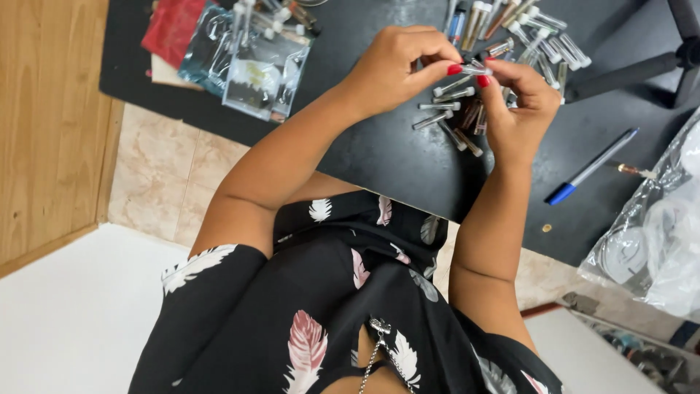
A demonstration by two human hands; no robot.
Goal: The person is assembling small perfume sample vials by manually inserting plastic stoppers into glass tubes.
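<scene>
Upper left of frame: a clear zip-top plastic bag (255, 69) lies flat on the black tabletop (386, 160), partly over a red cloth pouch (171, 29). The bag holds several small capped vials; its other contents are unclear.

Centre top: the left hand (390, 69) is curled nearly closed, thumb and forefinger pinching one end of a small clear glass vial (475, 70). The right hand (514, 109) meets it from the other side, fingertips closed on the same vial, which is held level just above the table, presumably for close handling.

Directly beneath and behind the hands: a loose heap of similar small vials with white caps (510, 44), lying on their sides, within easy reach.

Right: a blue-capped pen (592, 166). Far right edge: a crumpled clear plastic bag (656, 233), contents indistinct.
</scene>
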